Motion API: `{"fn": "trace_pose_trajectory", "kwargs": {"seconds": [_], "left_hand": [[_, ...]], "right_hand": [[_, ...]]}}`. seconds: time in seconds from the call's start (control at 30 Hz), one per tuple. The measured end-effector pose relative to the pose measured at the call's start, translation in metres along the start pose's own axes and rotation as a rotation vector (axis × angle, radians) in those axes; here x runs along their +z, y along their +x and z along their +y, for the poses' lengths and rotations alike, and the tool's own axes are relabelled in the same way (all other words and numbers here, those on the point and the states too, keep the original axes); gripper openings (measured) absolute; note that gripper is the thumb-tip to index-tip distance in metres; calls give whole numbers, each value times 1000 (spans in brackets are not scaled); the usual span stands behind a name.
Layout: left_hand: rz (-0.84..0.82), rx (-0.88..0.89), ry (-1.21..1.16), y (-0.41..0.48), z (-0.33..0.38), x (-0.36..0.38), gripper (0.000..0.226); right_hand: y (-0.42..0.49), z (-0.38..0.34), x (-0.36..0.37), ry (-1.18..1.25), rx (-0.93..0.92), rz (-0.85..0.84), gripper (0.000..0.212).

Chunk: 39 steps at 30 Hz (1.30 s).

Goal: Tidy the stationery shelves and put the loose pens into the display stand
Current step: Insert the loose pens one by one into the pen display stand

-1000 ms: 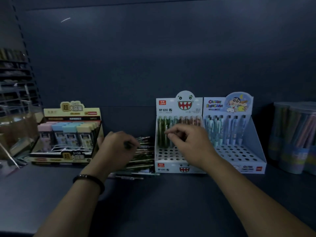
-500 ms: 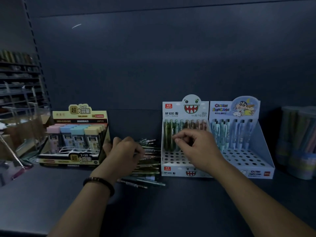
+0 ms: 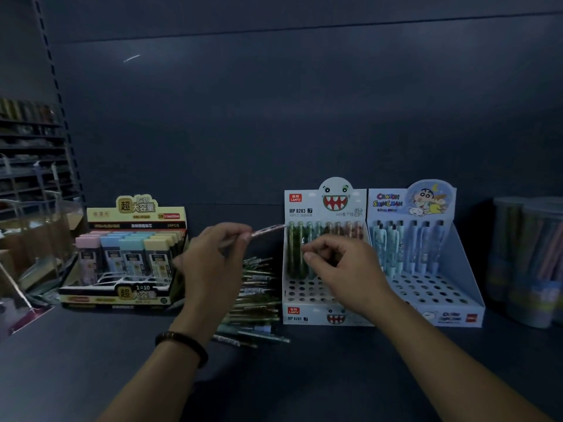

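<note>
A white monster-face display stand [image 3: 304, 312] with a perforated tray holds a back row of pens. Left of it lies a pile of loose pens [image 3: 259, 296] on the dark shelf. My left hand [image 3: 213, 266] is raised above the pile and pinches a pinkish pen [image 3: 268, 230] whose tip points right toward the stand's top. In front of the stand's pens my right hand [image 3: 344, 269] hovers, fingers curled and pinched; whether it holds anything is not visible.
A yellow box of lead-refill cases [image 3: 128, 257] stands at left. A blue cartoon pen stand [image 3: 426, 263] sits right of the monster stand, then clear tubs of pens [image 3: 527, 263]. Clear acrylic holders [image 3: 30, 239] are at far left.
My left hand has lifted from the pile with a pinkish pen pinched in its fingers. My right hand stays at the stand's pens.
</note>
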<state>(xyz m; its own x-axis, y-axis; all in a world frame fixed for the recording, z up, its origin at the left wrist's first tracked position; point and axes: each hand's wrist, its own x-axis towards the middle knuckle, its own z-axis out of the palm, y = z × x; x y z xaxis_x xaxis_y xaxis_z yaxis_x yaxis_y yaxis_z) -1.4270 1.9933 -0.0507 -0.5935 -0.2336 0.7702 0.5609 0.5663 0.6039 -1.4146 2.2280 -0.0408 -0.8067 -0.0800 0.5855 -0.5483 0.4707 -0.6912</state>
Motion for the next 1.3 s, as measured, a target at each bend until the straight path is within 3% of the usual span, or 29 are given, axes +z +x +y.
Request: {"fn": "trace_pose_trajectory", "kwargs": {"seconds": [0.1,0.27,0.4,0.5,0.67,0.87,1.03,1.3], "left_hand": [[-74,-104,-267,-13,31,12,14],[-291,-125,-344,-23,42,22,16],[-350,-168,-485,-29,50,25,23],[-369,-169,-489,-29,49,26,23],[-377,83,-107,-28,30,24,16],[-591,320,145,-35,15,30,22],[-606,373,211,-39,9,35,29],[-583,387,217,-39,8,36,27]], "right_hand": [[2,-7,0,269,84,-28,14],[5,-15,-6,605,134,45,11],[6,-14,-10,686,150,54,10],[7,-13,-11,628,117,78,19],[13,-8,-25,507,36,281,30],[19,17,-53,18,-96,527,25],[20,29,-62,-167,-101,510,29],[19,33,-58,-247,-72,456,33]]}}
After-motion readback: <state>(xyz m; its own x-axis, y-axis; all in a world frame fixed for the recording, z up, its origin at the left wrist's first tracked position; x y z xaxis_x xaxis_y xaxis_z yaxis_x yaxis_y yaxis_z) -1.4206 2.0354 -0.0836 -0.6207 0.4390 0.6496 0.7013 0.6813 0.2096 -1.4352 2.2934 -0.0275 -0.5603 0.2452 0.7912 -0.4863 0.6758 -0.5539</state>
